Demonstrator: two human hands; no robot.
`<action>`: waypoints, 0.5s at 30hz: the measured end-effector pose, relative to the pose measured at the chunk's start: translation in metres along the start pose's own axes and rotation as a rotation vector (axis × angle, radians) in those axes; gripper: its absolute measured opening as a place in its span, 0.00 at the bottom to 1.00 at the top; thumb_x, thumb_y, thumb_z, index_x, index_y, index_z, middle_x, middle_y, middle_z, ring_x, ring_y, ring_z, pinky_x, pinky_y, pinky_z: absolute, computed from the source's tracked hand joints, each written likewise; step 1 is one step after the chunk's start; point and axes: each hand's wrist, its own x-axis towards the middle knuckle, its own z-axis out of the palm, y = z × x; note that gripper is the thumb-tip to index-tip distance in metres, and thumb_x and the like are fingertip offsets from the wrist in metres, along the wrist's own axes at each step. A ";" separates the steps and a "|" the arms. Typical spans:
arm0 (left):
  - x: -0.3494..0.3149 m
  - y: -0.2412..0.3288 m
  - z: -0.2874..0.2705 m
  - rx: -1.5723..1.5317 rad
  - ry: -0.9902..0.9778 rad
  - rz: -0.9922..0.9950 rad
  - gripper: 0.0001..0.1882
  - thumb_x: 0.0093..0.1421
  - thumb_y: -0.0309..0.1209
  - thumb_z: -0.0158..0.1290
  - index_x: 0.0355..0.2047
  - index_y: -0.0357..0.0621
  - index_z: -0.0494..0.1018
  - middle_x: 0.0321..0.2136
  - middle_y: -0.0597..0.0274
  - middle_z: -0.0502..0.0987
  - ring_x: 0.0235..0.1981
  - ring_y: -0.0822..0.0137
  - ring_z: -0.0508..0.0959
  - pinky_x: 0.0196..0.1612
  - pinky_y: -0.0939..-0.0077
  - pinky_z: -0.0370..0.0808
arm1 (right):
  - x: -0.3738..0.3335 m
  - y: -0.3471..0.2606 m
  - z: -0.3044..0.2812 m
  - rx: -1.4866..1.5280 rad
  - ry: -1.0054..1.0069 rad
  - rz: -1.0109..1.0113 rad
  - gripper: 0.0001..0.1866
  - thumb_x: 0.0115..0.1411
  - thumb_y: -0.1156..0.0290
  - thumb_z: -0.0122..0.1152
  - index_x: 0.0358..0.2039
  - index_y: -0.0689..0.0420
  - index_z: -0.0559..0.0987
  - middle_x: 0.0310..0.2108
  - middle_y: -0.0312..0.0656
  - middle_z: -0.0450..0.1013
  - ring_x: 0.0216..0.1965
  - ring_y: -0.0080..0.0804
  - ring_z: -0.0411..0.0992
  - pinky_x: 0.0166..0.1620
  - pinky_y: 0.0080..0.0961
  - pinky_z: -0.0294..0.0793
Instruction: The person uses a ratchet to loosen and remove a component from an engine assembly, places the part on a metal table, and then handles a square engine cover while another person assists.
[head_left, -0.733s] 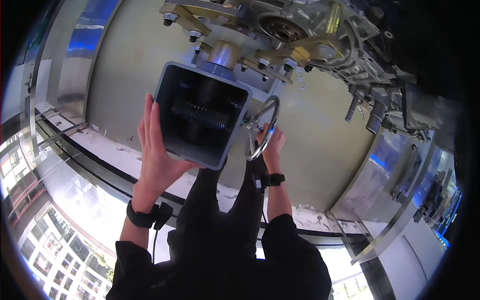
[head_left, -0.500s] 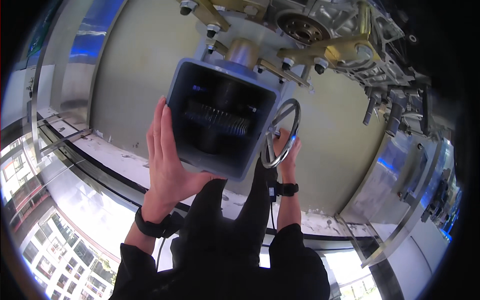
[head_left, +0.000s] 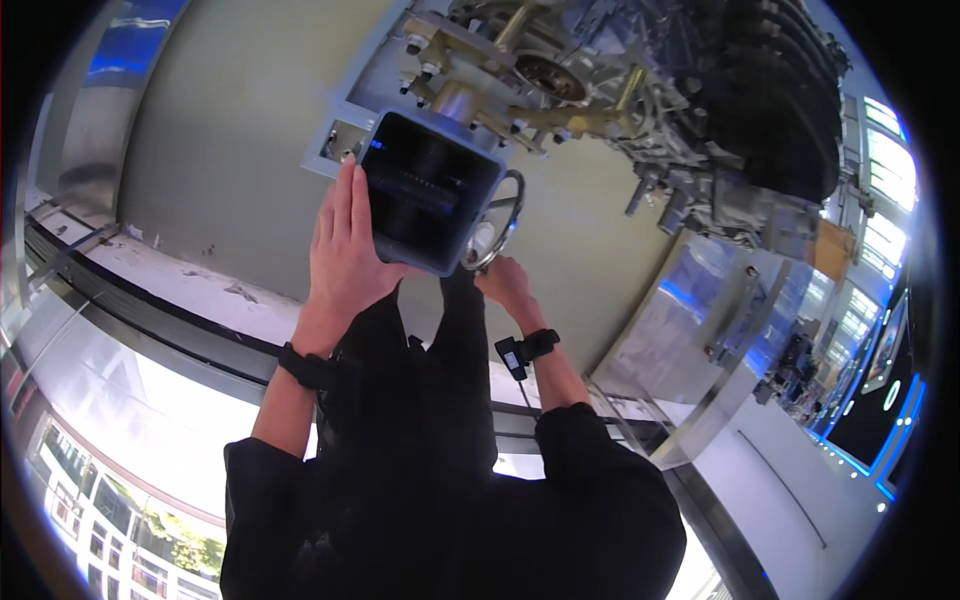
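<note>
Presently resting left hand (head_left: 345, 245) flat along left side of grey box (head_left: 428, 258), with thumb along lower edge and fingers extended: a released grip, apparently steadying by contact without closing on anything. Holding right hand (head_left: 508, 285) curled at lower rim of chromed handwheel (head_left: 519, 200), just beside right side of box; reading this as a clenched grip on wheel or on a handle behind it, exact hold hidden. Finding box in upper half of view, tilted, with open front toward camera and only a faint ribbed row showing in dark interior. Beyond it, seeing brass-coloured collar (head_left: 455, 103), then brackets (head_left: 575, 120) reaching to engine block (head_left: 655, 120). On progress, counting as done, by appearance: mounting of engine on brackets, fitting of handwheel at box, placing of both hands. As to what is left: cannot tell how much wheel work, if any, with no stop or end mark discernible. Noting also dark wristbands (head_left: 308, 368) and pale floor (head_left: 240, 150).
</note>
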 end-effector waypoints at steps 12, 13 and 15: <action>0.005 0.007 -0.008 0.017 -0.038 -0.036 0.64 0.30 0.44 0.72 0.64 0.35 0.49 0.64 0.41 0.51 0.60 0.38 0.60 0.59 0.51 0.62 | -0.013 -0.002 -0.057 0.113 -0.214 -0.121 0.13 0.45 0.65 0.56 0.28 0.60 0.77 0.29 0.53 0.76 0.36 0.52 0.75 0.39 0.43 0.73; 0.006 0.009 -0.006 0.007 -0.027 -0.030 0.64 0.29 0.44 0.72 0.65 0.38 0.49 0.64 0.41 0.51 0.60 0.37 0.59 0.59 0.51 0.62 | -0.016 -0.002 -0.058 0.148 -0.214 -0.105 0.13 0.45 0.65 0.56 0.28 0.60 0.77 0.29 0.52 0.76 0.36 0.52 0.75 0.39 0.43 0.73; 0.011 0.016 -0.003 0.004 -0.032 -0.008 0.64 0.29 0.44 0.72 0.65 0.38 0.49 0.65 0.41 0.51 0.60 0.37 0.60 0.58 0.51 0.63 | -0.018 0.002 -0.058 0.190 -0.207 -0.074 0.13 0.45 0.64 0.56 0.28 0.59 0.77 0.29 0.52 0.76 0.36 0.52 0.75 0.39 0.44 0.73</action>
